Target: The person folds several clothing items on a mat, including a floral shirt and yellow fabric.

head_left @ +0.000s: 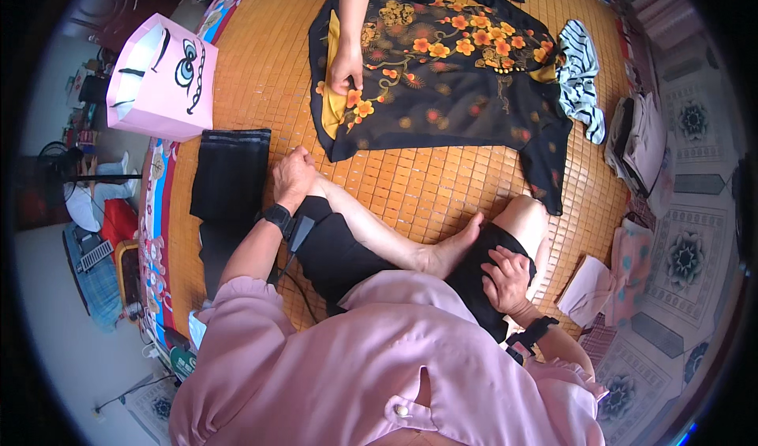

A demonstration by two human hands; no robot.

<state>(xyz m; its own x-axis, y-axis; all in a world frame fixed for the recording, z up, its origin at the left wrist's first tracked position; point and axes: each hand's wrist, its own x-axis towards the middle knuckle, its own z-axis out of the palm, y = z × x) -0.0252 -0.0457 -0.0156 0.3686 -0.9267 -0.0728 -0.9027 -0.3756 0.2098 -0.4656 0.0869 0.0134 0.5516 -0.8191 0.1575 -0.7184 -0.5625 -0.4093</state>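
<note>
My left hand (294, 174) rests at my left knee with its fingers curled in, and nothing shows in it. Folded black cloth (230, 173) lies just left of that hand. My right hand (507, 277) lies on my right thigh over black shorts (482, 288), fingers apart. In front of me a black garment with orange flowers (442, 90) is spread on the mat. Another person's hand (345, 68) reaches in from the far side and touches its yellow-lined left edge (335, 106).
A bamboo tile mat (387, 185) lies beneath everything. A pink bag (162, 79) stands at the left. To the right are striped black-and-white cloth (580, 79), folded grey and black clothes (638, 146) and pale cloth (586, 289). A black cable (298, 288) runs by my left arm.
</note>
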